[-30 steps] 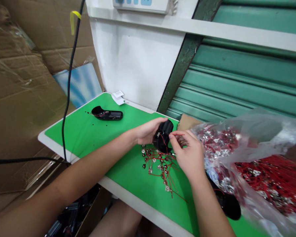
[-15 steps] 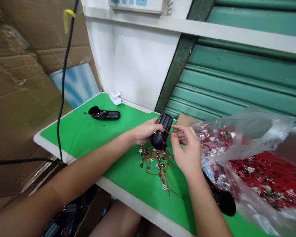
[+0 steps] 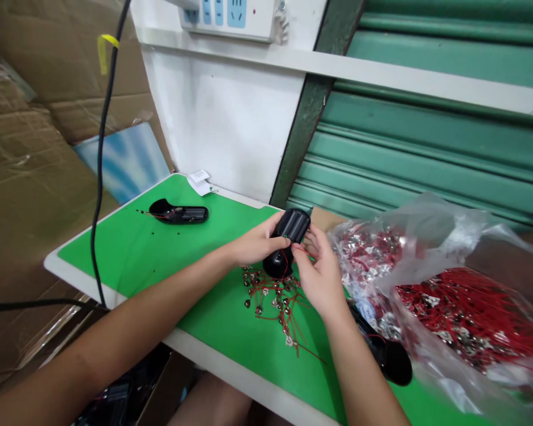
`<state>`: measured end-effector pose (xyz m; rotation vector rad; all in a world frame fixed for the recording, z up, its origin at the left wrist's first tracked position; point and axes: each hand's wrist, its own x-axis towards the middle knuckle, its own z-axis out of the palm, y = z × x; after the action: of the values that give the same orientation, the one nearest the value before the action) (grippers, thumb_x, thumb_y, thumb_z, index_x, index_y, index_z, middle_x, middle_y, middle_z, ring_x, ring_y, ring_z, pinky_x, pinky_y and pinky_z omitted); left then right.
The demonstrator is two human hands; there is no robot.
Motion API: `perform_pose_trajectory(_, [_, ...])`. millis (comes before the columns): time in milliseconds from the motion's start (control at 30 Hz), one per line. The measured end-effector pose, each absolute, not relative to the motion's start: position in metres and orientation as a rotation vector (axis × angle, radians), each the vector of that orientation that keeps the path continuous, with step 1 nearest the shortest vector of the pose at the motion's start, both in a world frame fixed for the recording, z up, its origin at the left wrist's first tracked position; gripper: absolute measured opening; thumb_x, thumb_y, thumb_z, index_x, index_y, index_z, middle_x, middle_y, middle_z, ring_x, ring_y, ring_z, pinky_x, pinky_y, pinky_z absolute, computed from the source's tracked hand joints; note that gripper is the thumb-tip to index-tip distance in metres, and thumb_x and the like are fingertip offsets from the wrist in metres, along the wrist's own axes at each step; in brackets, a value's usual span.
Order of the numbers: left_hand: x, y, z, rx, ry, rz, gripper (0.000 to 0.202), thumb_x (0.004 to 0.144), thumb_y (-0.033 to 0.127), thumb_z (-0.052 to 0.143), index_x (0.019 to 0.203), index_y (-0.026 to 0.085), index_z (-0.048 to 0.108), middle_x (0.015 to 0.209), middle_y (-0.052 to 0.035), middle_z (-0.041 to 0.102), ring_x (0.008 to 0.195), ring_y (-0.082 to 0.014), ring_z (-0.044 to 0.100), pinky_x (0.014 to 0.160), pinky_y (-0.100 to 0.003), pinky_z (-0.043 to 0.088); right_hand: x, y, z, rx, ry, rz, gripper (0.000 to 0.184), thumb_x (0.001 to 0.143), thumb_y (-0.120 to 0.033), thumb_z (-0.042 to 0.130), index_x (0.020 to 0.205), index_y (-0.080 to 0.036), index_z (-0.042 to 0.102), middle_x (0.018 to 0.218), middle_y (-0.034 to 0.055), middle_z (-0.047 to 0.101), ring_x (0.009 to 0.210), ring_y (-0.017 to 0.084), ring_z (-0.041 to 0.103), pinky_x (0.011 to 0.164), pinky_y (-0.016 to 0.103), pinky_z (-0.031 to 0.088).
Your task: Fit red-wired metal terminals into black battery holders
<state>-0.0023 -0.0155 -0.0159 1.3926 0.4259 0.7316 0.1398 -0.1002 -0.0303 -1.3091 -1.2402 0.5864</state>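
One black casing (image 3: 294, 225) in left hand (image 3: 261, 241), red wire (image 3: 299, 247) at right hand (image 3: 320, 269)

One casing (image 3: 180, 213) lay at left on the surface (image 3: 128, 248), wired contacts (image 3: 286, 309) lay before a held casing (image 3: 294, 226), bagged contacts (image 3: 471, 313) sat at right, a third casing (image 3: 398, 364) beside them, a shutter (image 3: 408, 142) behind.

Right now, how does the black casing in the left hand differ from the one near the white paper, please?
The held casing is in the left hand; the far casing lies on the green tabletop. The held casing runs steeply up the picture, the far casing across it. Both are black with red wire.
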Motion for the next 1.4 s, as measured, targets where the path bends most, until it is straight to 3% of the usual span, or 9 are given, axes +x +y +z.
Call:
perform_pose_trajectory(133, [-0.004, -0.014, -0.015, 1.433, 0.416, 0.715, 0.06, 0.078, 0.025, 0.069, 0.135, 0.016, 0.052, 0.131, -0.0096, 0.064, 0.117, -0.0206, 0.059, 0.11, -0.036, 0.044, 0.139, -0.1, -0.03, -1.315, -1.201, 0.651, 0.054, 0.087, -0.043, 0.066, 0.134, -0.017, 0.06, 0.132, 0.0181, 0.068, 0.114, 0.028, 0.07, 0.094, 0.047, 0.061])
perform_pose_trajectory(400, [-0.005, -0.017, -0.012, 1.459, 0.424, 0.715, 0.062, 0.082, 0.026, 0.068, 0.14, 0.015, 0.051, 0.132, -0.0107, 0.064, 0.122, -0.022, 0.059, 0.119, -0.039, 0.041, 0.137, -0.103, -0.033, -1.328, -1.282, 0.605, 0.054, 0.095, -0.043, 0.059, 0.141, -0.017, 0.054, 0.125, 0.0164, 0.071, 0.112, 0.027, 0.071, 0.106, 0.05, 0.055])
perform_pose_trajectory(767, [-0.004, -0.02, -0.013, 1.641, 0.451, 0.761, 0.057, 0.088, 0.03, 0.061, 0.141, 0.013, 0.048, 0.138, -0.0121, 0.06, 0.129, -0.0249, 0.054, 0.122, -0.042, 0.041, 0.134, -0.103, -0.036, -1.321, -1.297, 0.569, 0.051, 0.099, -0.044, 0.054, 0.142, -0.017, 0.05, 0.134, 0.0191, 0.067, 0.119, 0.028, 0.068, 0.114, 0.052, 0.048])
perform_pose_trajectory(1067, [0.0, -0.026, -0.014, 1.717, 0.475, 0.845, 0.048, 0.093, 0.026, 0.055, 0.139, 0.013, 0.048, 0.127, -0.0105, 0.061, 0.119, -0.0204, 0.057, 0.118, -0.039, 0.046, 0.126, -0.104, -0.035, -1.381, -1.274, 0.491, 0.046, 0.099, -0.036, 0.048, 0.139, -0.015, 0.052, 0.121, 0.0171, 0.071, 0.098, 0.026, 0.069, 0.109, 0.05, 0.05])
perform_pose_trajectory(1400, [0.007, -0.039, -0.012, 1.69, 0.53, 0.956, 0.044, 0.09, 0.027, 0.059, 0.131, 0.013, 0.053, 0.133, -0.012, 0.062, 0.123, -0.0216, 0.057, 0.117, -0.035, 0.044, 0.125, -0.107, -0.031, -1.347, -1.208, 0.555, 0.036, 0.099, -0.033, 0.05, 0.132, -0.02, 0.051, 0.126, 0.0144, 0.069, 0.114, 0.024, 0.067, 0.11, 0.046, 0.049])
